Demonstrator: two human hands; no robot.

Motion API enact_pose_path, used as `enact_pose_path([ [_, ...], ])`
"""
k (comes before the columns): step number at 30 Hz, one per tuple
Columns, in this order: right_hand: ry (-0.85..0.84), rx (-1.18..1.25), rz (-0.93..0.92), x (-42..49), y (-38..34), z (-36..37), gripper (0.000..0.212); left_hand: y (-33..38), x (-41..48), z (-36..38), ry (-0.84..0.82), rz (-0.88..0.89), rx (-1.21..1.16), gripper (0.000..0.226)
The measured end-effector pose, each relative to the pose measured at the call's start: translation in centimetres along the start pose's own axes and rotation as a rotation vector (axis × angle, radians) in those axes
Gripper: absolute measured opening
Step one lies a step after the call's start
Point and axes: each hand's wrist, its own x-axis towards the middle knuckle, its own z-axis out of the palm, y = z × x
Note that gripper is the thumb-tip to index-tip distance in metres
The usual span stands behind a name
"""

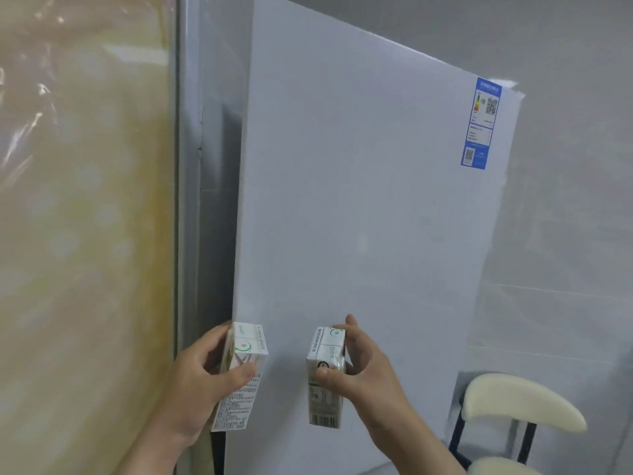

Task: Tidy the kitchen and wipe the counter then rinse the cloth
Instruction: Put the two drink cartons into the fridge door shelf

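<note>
Fingers (241,373): curled round drink cartons, left hand (198,382) gripping left carton (245,351), right hand (370,371) gripping right carton (325,351) | upright, just before seemingly shut fridge door (359,217) | advice: pass both cartons to one hand, pull door edge with other

A flat white refrigerator door (359,200) fills the centre of the frame and bars the way forward, leaving a narrow shadowed slot along its left edge. A glossy yellowish panel (85,217) walls off the left of the frame, and a cream-backed chair with black metal legs (520,402) stands near the door's lower right. At bottom centre a gap lies open between the small white carton (241,375) gripped by the left hand (198,382) and the second carton (325,375) in the right hand (370,371).
</note>
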Motion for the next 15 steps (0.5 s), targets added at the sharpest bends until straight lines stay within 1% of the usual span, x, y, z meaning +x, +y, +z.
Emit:
enact_pose_path([
  [2, -0.024, -0.026, -0.01, -1.8, -0.8, -0.5, 0.06, 0.9, -2.1, 0.6, 0.0, -0.005, -0.008, 0.082],
  [3, -0.025, -0.031, -0.01, -2.6, -1.3, -0.6, 0.068, 1.2, -3.1, 0.8, 0.003, -0.017, -0.019, 0.086],
  [5, -0.018, -0.024, -0.01, -4.1, -2.0, -1.1, 0.081, 2.1, -5.2, 1.3, -0.006, -0.048, -0.036, 0.098],
  [6, -0.015, -0.013, -0.013, -4.9, -2.5, -1.3, 0.083, 2.5, -6.3, 1.6, -0.024, -0.061, -0.039, 0.103],
  [8, -0.012, 0.0, -0.016, -6.5, -3.5, -1.7, 0.081, 3.6, -8.1, 2.3, -0.084, -0.068, -0.055, 0.105],
  [12, 0.009, 0.013, -0.001, -9.9, -5.2, -2.6, 0.081, 5.7, -11.4, 4.1, -0.187, -0.073, -0.095, 0.094],
  [15, 0.033, 0.019, -0.004, -12.7, -6.4, -3.4, 0.082, 7.1, -12.9, 5.3, -0.194, -0.099, -0.126, 0.106],
])
